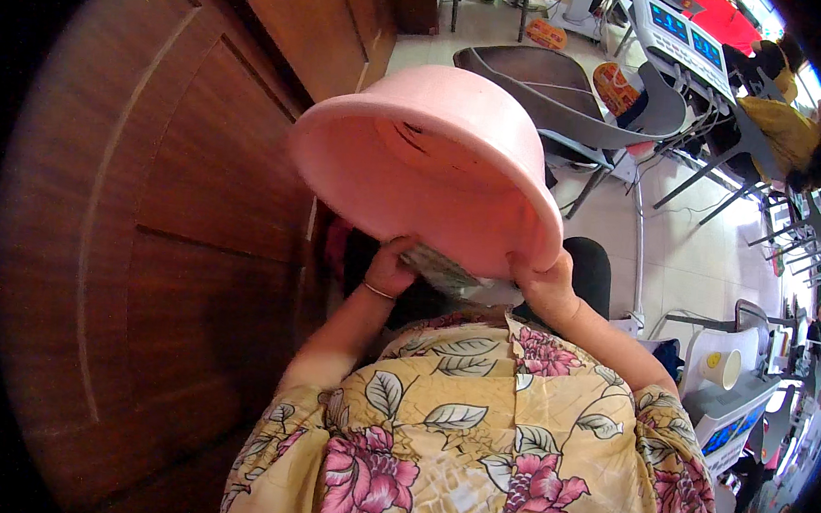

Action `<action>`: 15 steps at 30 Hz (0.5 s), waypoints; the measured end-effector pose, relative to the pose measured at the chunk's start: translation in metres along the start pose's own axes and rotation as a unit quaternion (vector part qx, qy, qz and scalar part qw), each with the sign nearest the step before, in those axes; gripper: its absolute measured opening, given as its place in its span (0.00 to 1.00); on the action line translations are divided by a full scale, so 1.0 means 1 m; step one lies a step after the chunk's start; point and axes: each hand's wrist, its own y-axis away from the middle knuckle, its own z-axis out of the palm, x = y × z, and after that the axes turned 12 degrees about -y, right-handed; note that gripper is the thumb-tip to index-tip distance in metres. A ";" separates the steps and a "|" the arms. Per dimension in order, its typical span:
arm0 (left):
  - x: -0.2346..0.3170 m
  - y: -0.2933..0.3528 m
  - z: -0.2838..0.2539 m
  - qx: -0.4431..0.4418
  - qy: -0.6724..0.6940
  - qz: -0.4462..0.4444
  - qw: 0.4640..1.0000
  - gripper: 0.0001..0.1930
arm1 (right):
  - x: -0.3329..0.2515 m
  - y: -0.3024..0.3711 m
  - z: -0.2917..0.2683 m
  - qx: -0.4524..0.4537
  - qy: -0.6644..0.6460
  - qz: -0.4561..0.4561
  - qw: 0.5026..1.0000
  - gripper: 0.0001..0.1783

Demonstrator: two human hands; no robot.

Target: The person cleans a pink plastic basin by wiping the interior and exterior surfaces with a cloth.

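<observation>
A large pink plastic basin [433,183] is held up in front of me, tilted so that its hollow faces me. Dark marks show on its inner wall. My left hand [391,267] is closed at the near edge of the basin, a thin bracelet on its wrist. Beside those fingers hangs a blurred, pale greenish item [439,271]; I cannot tell what it is or whether that hand holds it too. My right hand [548,282] grips the rim at the basin's right side, thumb over the edge.
Close on the left stands a dark wooden panelled door [210,181]. Ahead to the right is a grey chair [540,82] with an orange bag [616,89] on it. Desk machines with screens [686,39], cables, a paper cup [720,368] and a person in yellow [784,127] are farther right.
</observation>
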 end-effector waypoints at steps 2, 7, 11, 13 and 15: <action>0.004 -0.003 -0.018 -0.015 -0.021 0.017 1.000 0.23 | 0.014 -0.001 -0.004 -0.006 -0.009 0.009 1.000 0.45; 0.023 0.004 0.003 0.048 -0.290 0.149 0.944 0.21 | -0.021 -0.019 -0.033 -0.021 0.074 0.046 0.996 0.48; 0.012 -0.011 -0.012 0.044 -0.043 0.055 0.997 0.20 | -0.054 -0.025 -0.043 -0.052 0.132 0.045 0.989 0.47; 0.009 -0.011 -0.007 0.045 -0.169 0.091 0.980 0.21 | -0.041 -0.021 -0.041 -0.022 0.123 -0.011 0.992 0.46; 0.010 -0.006 -0.006 0.041 -0.285 0.120 0.950 0.21 | -0.027 -0.020 -0.030 0.013 0.105 -0.032 0.994 0.45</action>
